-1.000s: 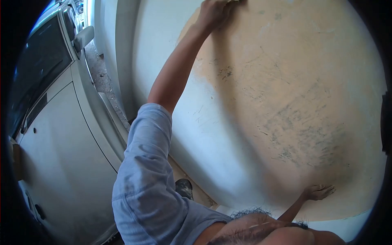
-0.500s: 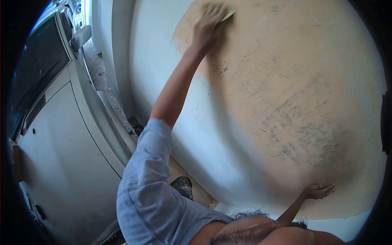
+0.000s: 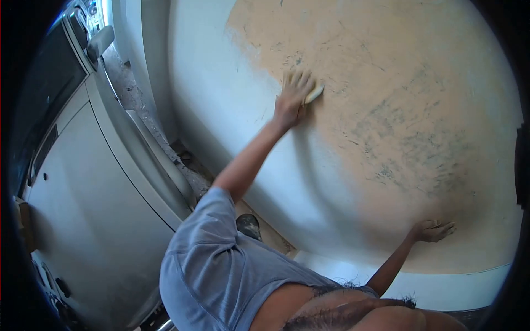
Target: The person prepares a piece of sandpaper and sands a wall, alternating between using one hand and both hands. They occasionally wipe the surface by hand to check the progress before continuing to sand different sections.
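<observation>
- Left hand point(image 3: 294, 100) has a pale pad point(image 3: 314, 92) pinned under it against the tan patch point(image 3: 397, 49), fingers spread flat.
- Pad pokes out on the hand's right side in view, visible edge slanting up and right; left's right on it, right hand point(image 3: 434, 230) well apart.
- Right's fingers are loosely curled by the patch's lower part; can't tell if they're gripping anything.
- No readable brands, labels or writing, fwiw.

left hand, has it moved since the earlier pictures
Yes, down the picture: the left hand was above the small dark smudge on the tan wall patch in both earlier pictures and now sits just below it.
</observation>
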Demonstrator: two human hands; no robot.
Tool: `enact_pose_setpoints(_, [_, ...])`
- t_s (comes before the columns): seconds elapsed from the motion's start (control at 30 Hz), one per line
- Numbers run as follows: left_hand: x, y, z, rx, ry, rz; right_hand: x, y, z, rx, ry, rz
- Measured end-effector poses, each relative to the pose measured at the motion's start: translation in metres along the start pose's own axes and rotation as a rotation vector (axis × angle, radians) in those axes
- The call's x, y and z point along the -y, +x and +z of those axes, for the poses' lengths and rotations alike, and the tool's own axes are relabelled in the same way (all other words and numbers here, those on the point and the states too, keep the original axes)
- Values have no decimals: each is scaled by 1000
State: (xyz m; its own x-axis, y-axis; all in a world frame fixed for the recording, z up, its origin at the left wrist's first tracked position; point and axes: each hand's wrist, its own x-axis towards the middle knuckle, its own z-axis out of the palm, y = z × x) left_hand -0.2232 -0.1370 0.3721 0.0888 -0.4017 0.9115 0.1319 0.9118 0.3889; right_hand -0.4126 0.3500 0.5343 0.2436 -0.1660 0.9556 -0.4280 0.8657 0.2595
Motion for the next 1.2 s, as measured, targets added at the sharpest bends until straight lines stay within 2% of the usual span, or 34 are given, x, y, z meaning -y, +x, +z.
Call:
enact_pose_setpoints(0.03, [-1,56,-5,26,174,227,2,0,1,-6,6,3])
enact_pose_setpoints(0.07, [3,101,6,-70,73,147,2,0,1,-5,10,7])
enact_pose_setpoints(0.1, [-5,150,4,-102,38,157,-2,0,1,-9,14,3])
enact_pose_setpoints(0.13, [-28,194,-12,229,57,-164,-7,-2,0,7,-3,15])
enact_pose_setpoints(0.17, [-34,231,-11,8,51,172,-7,-6,3,22,-20,35])
enact_pose_setpoints(0.2, [-32,230,-2,12,59,183,-3,-6,5,20,-14,48])
enact_pose_setpoints(0.27, [-18,201,21,180,77,-99,0,-1,-1,43,-18,12])
enact_pose_setpoints(0.3, [-31,159,18,-98,57,171,-1,0,-3,54,-19,18])
enact_pose_setpoints(0.33, [-31,114,22,-91,0,198,0,0,-3,51,-11,22])
enact_pose_setpoints(0.43, [-35,-69,28,262,134,75,3,-2,-1,47,0,62])
enact_pose_setpoints(0.47, [-55,-113,22,220,-38,-9,2,-2,-1,55,13,65])
enact_pose_setpoints(0.57, [-72,-90,22,175,-52,57,4,-2,-2,52,17,54])
enact_pose_setpoints(0.6, [-67,-60,32,155,-33,127,1,-1,-1,61,13,36])
enact_pose_setpoints(0.63, [-56,-16,45,190,102,257,2,-2,0,47,23,32])
enact_pose_setpoints(0.7, [-96,102,41,-59,-17,352,-1,-3,-4,49,22,17])
enact_pose_setpoints(0.73, [-101,138,47,-17,-101,258,-1,-3,-4,51,35,38])
enact_pose_setpoints(0.77, [-108,175,48,5,-63,326,1,-4,-1,48,52,67])
enact_pose_setpoints(0.8, [-111,171,51,17,-64,332,5,-5,0,53,49,79])
enact_pose_setpoints(0.83, [-117,158,53,21,-88,249,6,-3,-1,55,40,67])
enact_pose_setpoints(0.9, [-119,95,64,-35,-32,276,7,-2,-4,71,24,75])
enact_pose_setpoints(0.93, [-112,40,65,49,5,247,7,-1,-3,62,30,70])
enact_pose_setpoints(0.97, [-100,-31,69,215,105,234,7,-2,-4,52,35,60])
enact_pose_setpoints(1.0, [-111,-84,54,317,17,163,8,-3,-6,52,27,69])
enact_pose_setpoints(1.03, [-118,-121,50,266,-43,84,10,-1,-6,52,33,76])
enact_pose_setpoints(1.1, [-121,-120,55,200,-108,-2,11,2,-8,44,39,69])
enact_pose_setpoints(1.17, [-118,-28,67,123,-80,234,9,0,-5,44,39,77])
enact_pose_setpoints(1.2, [-122,29,66,104,-77,280,11,0,-5,42,41,62])
